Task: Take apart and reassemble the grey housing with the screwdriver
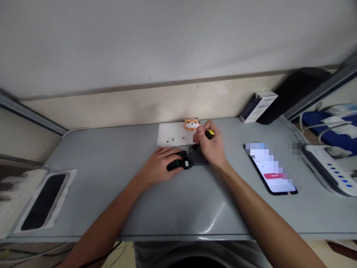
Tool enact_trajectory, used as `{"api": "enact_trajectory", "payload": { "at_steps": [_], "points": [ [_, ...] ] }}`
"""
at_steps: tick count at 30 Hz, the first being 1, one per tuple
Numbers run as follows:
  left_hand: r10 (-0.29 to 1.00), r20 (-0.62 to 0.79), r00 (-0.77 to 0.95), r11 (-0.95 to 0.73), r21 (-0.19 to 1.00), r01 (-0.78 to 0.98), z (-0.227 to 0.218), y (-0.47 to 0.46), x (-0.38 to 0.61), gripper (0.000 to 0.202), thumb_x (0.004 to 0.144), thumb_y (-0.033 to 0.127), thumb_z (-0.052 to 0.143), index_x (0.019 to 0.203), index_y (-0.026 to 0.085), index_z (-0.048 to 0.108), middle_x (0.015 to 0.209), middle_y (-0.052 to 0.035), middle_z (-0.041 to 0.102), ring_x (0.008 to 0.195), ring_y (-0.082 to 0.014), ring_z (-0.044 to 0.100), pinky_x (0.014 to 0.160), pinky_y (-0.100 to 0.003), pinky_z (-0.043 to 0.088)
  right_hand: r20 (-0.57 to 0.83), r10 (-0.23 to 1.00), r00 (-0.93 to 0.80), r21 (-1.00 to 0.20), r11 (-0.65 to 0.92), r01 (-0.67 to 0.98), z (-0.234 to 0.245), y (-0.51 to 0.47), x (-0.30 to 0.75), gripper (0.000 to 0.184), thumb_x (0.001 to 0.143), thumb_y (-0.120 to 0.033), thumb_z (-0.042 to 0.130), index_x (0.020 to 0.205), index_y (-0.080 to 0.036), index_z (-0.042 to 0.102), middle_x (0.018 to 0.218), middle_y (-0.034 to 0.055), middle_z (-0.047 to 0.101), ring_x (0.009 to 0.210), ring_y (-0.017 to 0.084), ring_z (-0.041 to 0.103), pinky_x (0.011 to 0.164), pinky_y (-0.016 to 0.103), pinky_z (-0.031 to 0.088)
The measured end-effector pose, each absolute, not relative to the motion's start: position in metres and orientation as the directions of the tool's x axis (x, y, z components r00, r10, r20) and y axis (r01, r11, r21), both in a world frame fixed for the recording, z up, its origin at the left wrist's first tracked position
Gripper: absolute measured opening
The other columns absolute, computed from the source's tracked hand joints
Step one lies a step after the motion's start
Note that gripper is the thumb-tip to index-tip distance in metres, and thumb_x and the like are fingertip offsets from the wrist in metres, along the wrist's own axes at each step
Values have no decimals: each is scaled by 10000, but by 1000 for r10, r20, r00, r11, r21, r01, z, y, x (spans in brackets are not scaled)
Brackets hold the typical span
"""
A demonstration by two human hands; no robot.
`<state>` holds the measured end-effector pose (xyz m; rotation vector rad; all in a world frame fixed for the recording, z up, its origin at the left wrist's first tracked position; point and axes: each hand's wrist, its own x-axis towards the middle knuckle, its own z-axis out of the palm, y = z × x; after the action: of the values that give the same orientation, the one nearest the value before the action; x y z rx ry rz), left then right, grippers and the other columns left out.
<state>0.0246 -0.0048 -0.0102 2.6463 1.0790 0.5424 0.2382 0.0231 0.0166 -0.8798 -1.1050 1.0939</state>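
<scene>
My left hand (161, 163) lies on the grey table (111, 167) with its fingers wrapped round a small black device (178, 162) that has a green and white patch. My right hand (211, 146) is closed round a screwdriver (205, 137) with a black handle and a yellow end. The screwdriver's tip points down at the device. A dark flat pad (198, 158) lies under the device. Just behind is a white sheet (174, 134) with a few tiny dark bits on it, and a small orange animal-shaped figure (192, 124) at its far edge.
A phone (272, 169) with a lit screen lies to the right. A white power strip (329, 169) sits at the far right, a white and blue box (259, 106) and a black object (295, 91) by the wall. A dark slab on white wrapping (44, 201) lies left.
</scene>
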Motion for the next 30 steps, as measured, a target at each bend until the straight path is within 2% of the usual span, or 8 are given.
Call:
{"api": "enact_trajectory", "payload": {
  "at_steps": [4, 9, 12, 15, 17, 21, 25, 30],
  "points": [
    [717, 256, 649, -694, 357, 626, -12, -5, 26, 181, 979, 374, 708, 1102, 246, 740, 1358, -69, 743, 1243, -260, 693, 1085, -442, 506, 288, 957, 9, -926, 281, -251, 17, 22, 237, 482, 945, -722, 593, 859, -251, 652, 803, 1, 604, 791, 161, 576, 740, 321, 486],
    [729, 247, 639, -678, 397, 619, -12, -4, 27, 177, 951, 352, 724, 1082, 237, 690, 1281, -71, 764, 1203, -263, 705, 1060, -444, 512, 205, 970, -128, -876, 124, -466, 19, 20, 230, 547, 788, -689, 812, 717, -243, 504, 652, -58, 482, 571, 110, 481, 572, 281, 417],
    [738, 238, 631, -664, 419, 619, -13, -4, 27, 212, 931, 348, 735, 1104, 240, 677, 1267, -72, 763, 1192, -268, 703, 1056, -449, 511, 215, 971, -109, -865, 137, -483, 22, 19, 227, 571, 793, -765, 751, 729, -250, 513, 609, -68, 418, 517, 101, 390, 511, 276, 357],
    [729, 254, 636, -676, 416, 608, -14, -4, 26, 193, 950, 367, 719, 1091, 239, 687, 1315, -79, 746, 1217, -269, 693, 1068, -447, 503, 119, 979, -168, -850, 13, -526, 27, 18, 228, 550, 832, -802, 675, 818, -255, 616, 692, -27, 511, 608, 129, 495, 580, 300, 459],
    [716, 265, 646, -689, 411, 596, -13, -4, 26, 184, 971, 382, 699, 1085, 237, 697, 1340, -80, 738, 1234, -265, 688, 1077, -442, 497, 79, 980, -182, -844, -31, -535, 29, 17, 230, 502, 784, -721, 790, 842, -250, 628, 792, -12, 593, 695, 136, 587, 654, 304, 515],
    [709, 261, 655, -695, 413, 588, -13, -2, 25, 179, 983, 393, 677, 1077, 246, 717, 1351, -72, 737, 1231, -261, 690, 1076, -438, 499, 143, 987, -75, -855, 85, -512, 26, 18, 229, 558, 702, -585, 923, 842, -270, 483, 714, -70, 584, 625, 115, 578, 621, 281, 495],
    [716, 264, 646, -688, 423, 590, -14, 0, 25, 190, 976, 397, 679, 1082, 249, 733, 1328, -73, 748, 1202, -264, 698, 1062, -443, 510, 180, 983, -26, -886, 151, -438, 22, 21, 226, 607, 768, -679, 830, 801, -283, 372, 580, -114, 360, 486, 98, 349, 498, 268, 362],
    [700, 291, 652, -708, 400, 582, -14, 0, 25, 203, 989, 411, 673, 1086, 242, 732, 1321, -77, 752, 1212, -261, 703, 1072, -439, 510, 144, 979, -147, -868, 54, -493, 31, 19, 230, 501, 894, -773, 612, 874, -273, 597, 692, -35, 474, 643, 144, 510, 633, 309, 481]
  ]
}}
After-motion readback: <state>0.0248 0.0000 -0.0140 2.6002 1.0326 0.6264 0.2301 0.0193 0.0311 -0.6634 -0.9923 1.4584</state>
